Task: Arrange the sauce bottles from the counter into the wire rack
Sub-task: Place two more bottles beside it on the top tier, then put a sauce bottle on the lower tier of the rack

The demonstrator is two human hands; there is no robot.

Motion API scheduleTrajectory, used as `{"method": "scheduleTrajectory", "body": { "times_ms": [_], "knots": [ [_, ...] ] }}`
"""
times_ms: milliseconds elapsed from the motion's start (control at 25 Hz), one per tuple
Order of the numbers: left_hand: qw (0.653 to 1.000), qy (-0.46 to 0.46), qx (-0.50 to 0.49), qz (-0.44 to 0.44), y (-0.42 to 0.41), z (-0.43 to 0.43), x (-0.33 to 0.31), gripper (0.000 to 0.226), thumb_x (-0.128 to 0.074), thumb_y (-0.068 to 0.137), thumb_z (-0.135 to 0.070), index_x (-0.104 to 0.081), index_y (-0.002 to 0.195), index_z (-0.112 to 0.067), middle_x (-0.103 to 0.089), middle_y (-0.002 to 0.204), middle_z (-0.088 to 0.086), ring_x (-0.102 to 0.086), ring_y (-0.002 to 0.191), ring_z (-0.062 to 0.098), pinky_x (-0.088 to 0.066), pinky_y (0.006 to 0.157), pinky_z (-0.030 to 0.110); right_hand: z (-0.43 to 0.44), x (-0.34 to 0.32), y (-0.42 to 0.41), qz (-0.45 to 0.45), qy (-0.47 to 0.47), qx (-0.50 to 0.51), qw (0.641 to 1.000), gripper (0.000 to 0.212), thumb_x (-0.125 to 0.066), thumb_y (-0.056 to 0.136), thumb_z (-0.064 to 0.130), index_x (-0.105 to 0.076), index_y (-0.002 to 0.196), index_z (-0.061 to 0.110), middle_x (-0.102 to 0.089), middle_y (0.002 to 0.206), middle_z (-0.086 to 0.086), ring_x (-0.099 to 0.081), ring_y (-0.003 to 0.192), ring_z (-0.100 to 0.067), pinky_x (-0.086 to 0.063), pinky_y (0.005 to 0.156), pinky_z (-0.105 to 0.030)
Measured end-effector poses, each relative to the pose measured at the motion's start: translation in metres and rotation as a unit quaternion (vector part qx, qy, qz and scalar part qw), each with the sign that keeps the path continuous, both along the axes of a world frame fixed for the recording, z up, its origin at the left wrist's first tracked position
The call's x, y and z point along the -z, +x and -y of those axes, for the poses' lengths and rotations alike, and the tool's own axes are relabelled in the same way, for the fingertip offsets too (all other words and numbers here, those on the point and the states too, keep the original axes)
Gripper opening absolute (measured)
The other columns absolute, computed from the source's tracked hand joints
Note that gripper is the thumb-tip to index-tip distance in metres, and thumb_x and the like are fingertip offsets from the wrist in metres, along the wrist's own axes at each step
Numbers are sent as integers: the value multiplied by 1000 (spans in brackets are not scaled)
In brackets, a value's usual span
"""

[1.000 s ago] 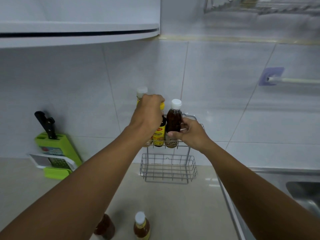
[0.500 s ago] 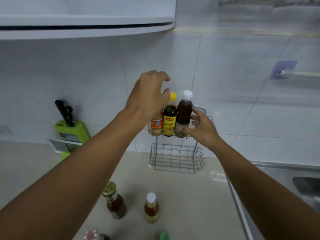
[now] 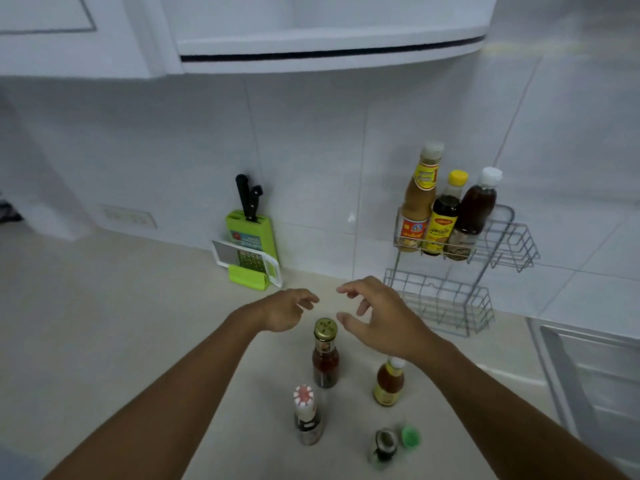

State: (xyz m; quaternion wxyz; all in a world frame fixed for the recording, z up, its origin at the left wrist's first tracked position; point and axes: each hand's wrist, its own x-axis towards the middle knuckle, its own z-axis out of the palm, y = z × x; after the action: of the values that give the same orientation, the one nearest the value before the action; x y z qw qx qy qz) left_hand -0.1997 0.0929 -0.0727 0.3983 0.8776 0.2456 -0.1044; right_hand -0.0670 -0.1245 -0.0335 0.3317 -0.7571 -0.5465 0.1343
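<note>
On the pale counter (image 3: 104,323) under white cabinets, we see our left hand (image 3: 284,311) and right hand (image 3: 377,320) loose and empty above a gold-capped bottle (image 3: 325,355); three others, perhaps four, stand nearby. The wire rack (image 3: 498,244) by the tiled wall holds three bottles.

The wire rack (image 3: 498,237) is silver-grey and holds a tan bottle (image 3: 417,206) with a red-and-yellow label, a yellow-capped dark bottle (image 3: 445,216) and a white-capped brown bottle (image 3: 476,209). The knife block (image 3: 251,237) is lime green on the cream surface (image 3: 121,323). The gold-capped bottle (image 3: 325,355) is dark red.
</note>
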Motion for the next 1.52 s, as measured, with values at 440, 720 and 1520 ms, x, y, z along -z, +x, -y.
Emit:
{"method": "scheduleTrajectory", "body": {
  "times_ms": [440, 720, 1520],
  "knots": [
    [980, -160, -76, 96, -27, 51, 118, 52, -94, 55, -29, -69, 101, -32, -77, 99, -2, -73, 90, 12, -62, 83, 38, -33, 29, -42, 71, -150, 4, 986, 48, -63, 98, 35, -54, 142, 20, -54, 133, -2, -53, 120, -21, -43, 97, -29],
    [979, -114, -5, 169, -12, 39, 73, 35, -79, 59, -6, -68, 88, -20, -71, 81, 14, -69, 67, 26, -58, 63, 47, -23, -5, -21, 68, -113, 12, 991, 40, -68, 93, 10, -62, 131, 23, -64, 126, -2, -58, 114, -19, -53, 98, -38],
    [971, 99, 69, 205, 1, 108, -139, 31, -75, 59, -35, -62, 87, -33, -67, 75, -11, -64, 69, 12, -52, 63, 32, 49, -134, -7, 129, 101, 106, 981, 28, -28, 87, 41, -48, 93, 24, -55, 75, 2, -52, 68, -17, -45, 56, -40]
  ]
}}
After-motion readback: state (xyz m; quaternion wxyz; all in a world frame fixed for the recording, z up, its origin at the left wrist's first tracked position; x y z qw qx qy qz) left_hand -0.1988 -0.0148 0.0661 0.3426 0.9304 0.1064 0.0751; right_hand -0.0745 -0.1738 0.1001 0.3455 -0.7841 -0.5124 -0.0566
